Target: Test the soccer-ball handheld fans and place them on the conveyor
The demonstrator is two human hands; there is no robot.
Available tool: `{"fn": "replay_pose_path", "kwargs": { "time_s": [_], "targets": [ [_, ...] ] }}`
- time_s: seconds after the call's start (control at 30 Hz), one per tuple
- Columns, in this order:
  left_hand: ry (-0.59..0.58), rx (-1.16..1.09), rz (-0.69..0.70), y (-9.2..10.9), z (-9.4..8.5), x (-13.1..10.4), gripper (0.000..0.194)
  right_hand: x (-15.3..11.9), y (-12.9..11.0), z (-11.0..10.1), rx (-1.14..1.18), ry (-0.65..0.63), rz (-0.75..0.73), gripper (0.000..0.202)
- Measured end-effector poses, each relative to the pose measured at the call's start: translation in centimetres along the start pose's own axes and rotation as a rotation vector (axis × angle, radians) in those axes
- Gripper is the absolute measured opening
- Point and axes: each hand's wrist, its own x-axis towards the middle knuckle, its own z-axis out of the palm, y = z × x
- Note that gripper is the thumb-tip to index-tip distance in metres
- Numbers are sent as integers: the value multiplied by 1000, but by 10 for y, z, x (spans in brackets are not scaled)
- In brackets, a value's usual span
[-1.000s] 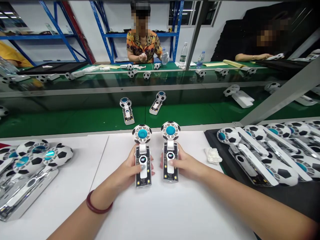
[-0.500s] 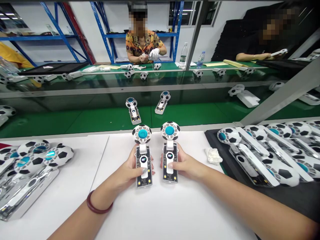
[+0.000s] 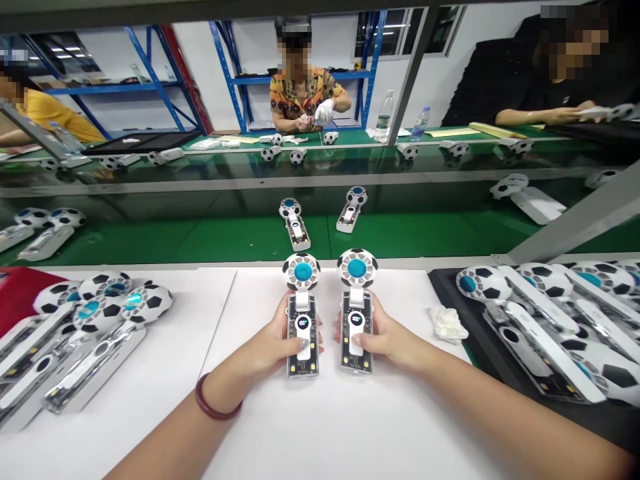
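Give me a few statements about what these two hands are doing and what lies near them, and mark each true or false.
1. The left hand holds a ball-patterned device. True.
2. The right hand holds nothing. False: the right hand holds a matching device.
3. A bracelet circles the right wrist. False: the dark red bracelet is on the left wrist.
4. A crumpled white wad lies to the right of the right hand. True.
5. The displays on both held devices are dark. False: the left display and the right display are both lit.
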Motion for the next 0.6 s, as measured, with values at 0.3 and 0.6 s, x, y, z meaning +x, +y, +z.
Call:
{"fn": "replay_pose_path", "kwargs": {
  "time_s": [0.3,0.6],
  "targets": [
    [-15,23,43,-3,1,0,69,-3,-6,4,-67,-3,8,67],
    [-28,73,140,8,3,-7,76,-10,-20,16,-95,37,-3,78]
  ]
}}
